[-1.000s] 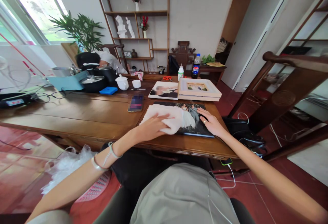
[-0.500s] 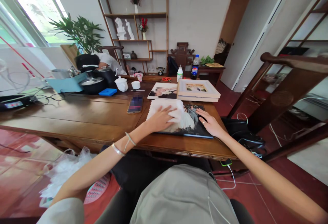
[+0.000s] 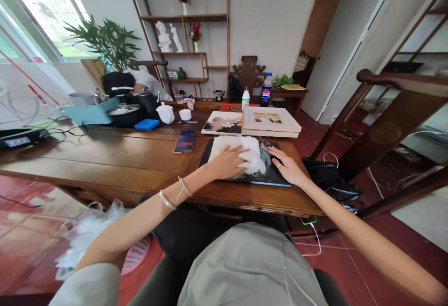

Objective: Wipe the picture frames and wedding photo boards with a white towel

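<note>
A dark photo print (image 3: pixel 271 175) of a couple lies flat near the front edge of the wooden table (image 3: pixel 105 156). My left hand (image 3: pixel 227 163) presses a white cloth (image 3: pixel 247 149) onto the print, fingers bent over the cloth. My right hand (image 3: pixel 289 168) lies flat on the print's right part, fingers spread, a ring on one finger. Just behind the print are another photo (image 3: pixel 224 124) and a stack of light picture frames (image 3: pixel 271 121).
A phone (image 3: pixel 185 141) lies left of the print. Further back stand a white teapot (image 3: pixel 166 113), a cup (image 3: pixel 185 115), a blue box (image 3: pixel 147 124), pots, scissors and two bottles (image 3: pixel 268 89). A person leans over the table's far left. A wooden chair (image 3: pixel 395 105) stands at right.
My left hand has slid the white cloth to the right and farther back over the print, uncovering its left part. My right hand has stayed where it was.
</note>
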A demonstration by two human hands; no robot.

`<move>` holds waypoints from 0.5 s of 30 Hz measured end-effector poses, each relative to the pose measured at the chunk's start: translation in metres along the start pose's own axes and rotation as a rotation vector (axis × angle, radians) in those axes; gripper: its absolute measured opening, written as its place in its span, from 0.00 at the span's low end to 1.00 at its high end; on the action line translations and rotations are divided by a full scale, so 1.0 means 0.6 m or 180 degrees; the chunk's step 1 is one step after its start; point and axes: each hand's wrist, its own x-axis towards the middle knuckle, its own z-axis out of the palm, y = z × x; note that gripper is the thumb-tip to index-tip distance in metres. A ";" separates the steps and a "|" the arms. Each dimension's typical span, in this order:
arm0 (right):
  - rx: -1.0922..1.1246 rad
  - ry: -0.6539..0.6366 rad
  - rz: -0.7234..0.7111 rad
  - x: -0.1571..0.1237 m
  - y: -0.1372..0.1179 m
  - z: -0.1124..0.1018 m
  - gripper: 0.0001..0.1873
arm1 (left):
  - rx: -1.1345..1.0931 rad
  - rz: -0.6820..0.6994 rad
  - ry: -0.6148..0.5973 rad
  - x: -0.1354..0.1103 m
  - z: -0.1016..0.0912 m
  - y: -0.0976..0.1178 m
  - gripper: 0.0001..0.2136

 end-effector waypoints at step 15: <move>0.0024 0.0040 -0.0065 -0.001 0.000 -0.003 0.21 | 0.0115 0.0040 0.0062 -0.028 -0.030 0.119 0.14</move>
